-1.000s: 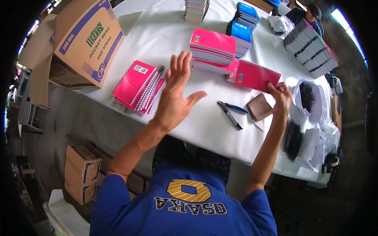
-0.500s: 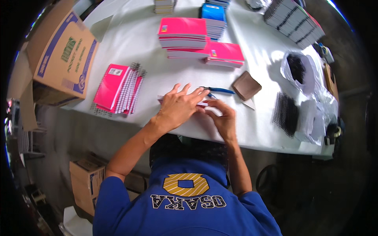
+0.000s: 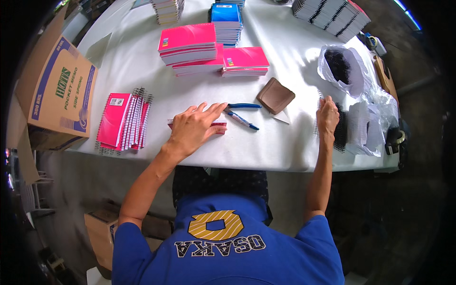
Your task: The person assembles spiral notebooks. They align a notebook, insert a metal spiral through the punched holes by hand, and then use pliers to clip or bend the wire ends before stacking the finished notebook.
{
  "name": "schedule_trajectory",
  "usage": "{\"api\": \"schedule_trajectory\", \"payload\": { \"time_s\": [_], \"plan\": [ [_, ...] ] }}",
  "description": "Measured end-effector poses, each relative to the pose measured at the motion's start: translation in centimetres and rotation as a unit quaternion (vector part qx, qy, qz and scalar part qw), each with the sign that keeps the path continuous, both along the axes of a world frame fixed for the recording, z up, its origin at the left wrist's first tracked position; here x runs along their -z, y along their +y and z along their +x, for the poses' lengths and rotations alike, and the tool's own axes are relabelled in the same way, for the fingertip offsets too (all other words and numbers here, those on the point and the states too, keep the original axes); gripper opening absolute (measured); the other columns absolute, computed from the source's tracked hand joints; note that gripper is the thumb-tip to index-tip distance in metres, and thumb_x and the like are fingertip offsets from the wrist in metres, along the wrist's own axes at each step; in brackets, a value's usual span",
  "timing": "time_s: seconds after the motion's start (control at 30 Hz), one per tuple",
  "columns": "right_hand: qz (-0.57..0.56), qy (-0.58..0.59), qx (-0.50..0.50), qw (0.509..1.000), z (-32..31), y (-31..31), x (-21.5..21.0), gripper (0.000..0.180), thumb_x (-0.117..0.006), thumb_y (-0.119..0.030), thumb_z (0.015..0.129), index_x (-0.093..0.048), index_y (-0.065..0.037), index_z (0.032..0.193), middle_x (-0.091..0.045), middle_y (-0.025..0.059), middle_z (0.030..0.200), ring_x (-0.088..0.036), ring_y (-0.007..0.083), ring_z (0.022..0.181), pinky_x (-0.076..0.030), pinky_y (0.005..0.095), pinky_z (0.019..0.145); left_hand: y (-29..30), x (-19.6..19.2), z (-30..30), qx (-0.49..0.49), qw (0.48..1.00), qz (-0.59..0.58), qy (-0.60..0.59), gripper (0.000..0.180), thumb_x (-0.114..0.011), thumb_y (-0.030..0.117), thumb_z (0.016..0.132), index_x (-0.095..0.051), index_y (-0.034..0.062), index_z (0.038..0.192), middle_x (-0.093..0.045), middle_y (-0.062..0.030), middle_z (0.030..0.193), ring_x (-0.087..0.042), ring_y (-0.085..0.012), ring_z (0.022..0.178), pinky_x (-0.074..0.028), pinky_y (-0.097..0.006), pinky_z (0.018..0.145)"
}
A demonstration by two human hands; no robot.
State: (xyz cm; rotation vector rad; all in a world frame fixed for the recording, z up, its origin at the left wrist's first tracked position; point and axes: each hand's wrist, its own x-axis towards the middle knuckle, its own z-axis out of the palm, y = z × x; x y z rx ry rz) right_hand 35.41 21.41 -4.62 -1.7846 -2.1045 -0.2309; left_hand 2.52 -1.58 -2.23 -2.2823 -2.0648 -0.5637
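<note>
My left hand (image 3: 192,128) rests with fingers spread over a pink notebook (image 3: 218,128) near the table's front edge, covering most of it. To the right, my right hand (image 3: 328,115) is closed on a thin black spiral coil (image 3: 318,114), which shows along its left side. Beneath and beside that hand lies a pile of black coils (image 3: 340,130). Just past my left fingertips are blue-handled pliers (image 3: 246,106) and a slim blue-and-white pen-like stick (image 3: 242,119).
Pink notebooks with coils (image 3: 115,118) lie at left, beside a cardboard box (image 3: 66,90). Farther back stand pink stacks (image 3: 187,38) and a blue stack (image 3: 225,19). A brown pad (image 3: 275,96) lies mid-table. At right are a plastic bag of coils (image 3: 325,71) and bound notebooks (image 3: 332,16).
My right hand has left the notebook by my left hand and reached right to the black coils, closing there. My left hand stays on the notebook. The whole view has shifted slightly.
</note>
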Motion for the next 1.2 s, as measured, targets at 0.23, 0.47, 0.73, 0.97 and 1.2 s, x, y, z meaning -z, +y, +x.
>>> {"api": "schedule_trajectory", "payload": {
  "time_s": [0.23,0.47,0.73,0.97,1.2],
  "plan": [
    [-0.219,0.333,-0.41,0.82,-10.7,-11.6,-4.1,0.024,-0.073,0.003,0.079,-0.072,-0.006,0.102,-0.063,0.0043,0.088,-0.06,0.0118,0.075,-0.048,0.0265,0.065,0.1,0.8,0.7,-0.018,0.998,0.061,0.008,0.052,-0.067,0.052,0.081,-0.066,0.0211,0.123,-0.067,0.0004,0.121,-0.064,-0.0332,0.112,-0.049,-0.047,0.097],
    [-0.292,0.329,-0.417,0.796,-12.5,-12.4,-3.1,0.023,-0.075,-0.001,0.078,-0.072,-0.006,0.1,-0.061,0.0038,0.086,-0.055,0.013,0.069,-0.047,0.0297,0.065,0.3,0.5,0.9,-0.021,0.999,0.048,-0.003,0.049,-0.066,0.053,0.082,-0.068,0.0228,0.121,-0.069,0.001,0.117,-0.063,-0.0335,0.113,-0.046,-0.05,0.099],
    [-0.357,0.287,-0.487,0.744,-12.3,-10.2,-3.0,0.019,-0.073,-0.003,0.081,-0.07,-0.003,0.1,-0.064,0.0078,0.088,-0.058,0.0177,0.072,-0.049,0.0327,0.069,0.3,0.3,0.5,0.002,1.0,0.023,0.011,0.056,-0.065,0.054,0.079,-0.064,0.0238,0.126,-0.068,0.0012,0.12,-0.062,-0.0324,0.115,-0.042,-0.052,0.103],
    [-0.246,0.186,-0.488,0.817,-12.6,-12.3,-4.7,0.02,-0.067,-0.013,0.087,-0.059,-0.001,0.1,-0.063,0.0141,0.09,-0.063,0.0318,0.082,-0.05,0.0415,0.071,0.4,-0.5,1.0,0.021,0.998,0.052,-0.025,0.057,-0.07,0.046,0.08,-0.058,0.0301,0.133,-0.068,0.0007,0.121,-0.065,-0.0311,0.108,-0.05,-0.048,0.095],
    [-0.154,0.112,-0.495,0.848,-12.6,-13.4,-5.0,0.019,-0.065,-0.014,0.088,-0.056,-0.005,0.103,-0.056,0.0112,0.098,-0.062,0.0319,0.084,-0.05,0.0425,0.071,0.4,-2.2,1.2,-0.023,0.987,-0.162,-0.005,0.056,-0.071,0.039,0.082,-0.055,0.0308,0.135,-0.069,-0.0001,0.116,-0.071,-0.0261,0.09,-0.058,-0.039,0.069]
  ]
}}
